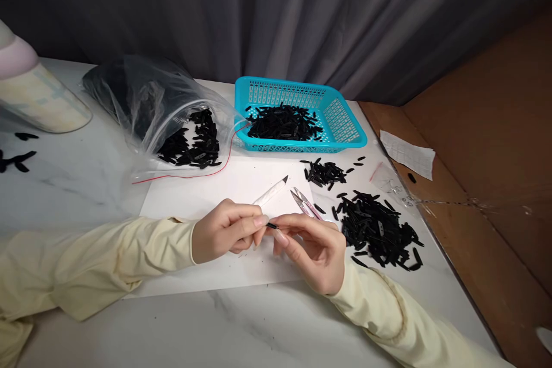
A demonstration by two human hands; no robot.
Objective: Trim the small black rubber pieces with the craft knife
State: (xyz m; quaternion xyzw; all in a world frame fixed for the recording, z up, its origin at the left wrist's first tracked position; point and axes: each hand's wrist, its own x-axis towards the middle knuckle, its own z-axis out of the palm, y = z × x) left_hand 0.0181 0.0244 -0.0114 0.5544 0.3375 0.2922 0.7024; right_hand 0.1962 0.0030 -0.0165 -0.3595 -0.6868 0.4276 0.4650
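Note:
Over a white paper sheet [168, 201], my left hand [228, 229] pinches one end of a small, slim black piece [271, 225]. The fingertips of my right hand [313, 247] close on its other end, so both hands hold it between them. Just beyond the fingers lie a white craft knife [272, 191] with a dark blade and a pair of thread snips [303, 201] with pinkish handles. A large heap of similar black pieces [377, 230] spreads to the right of my right hand, with a smaller pile [325, 172] behind it.
A blue perforated basket [302, 146] at the back holds many black pieces. Left of it lies an open clear zip bag [146, 121] of pieces. A pale bottle [38, 92] stands far left. Cardboard [483, 144] borders the right side, with a paper slip [407, 152] on it.

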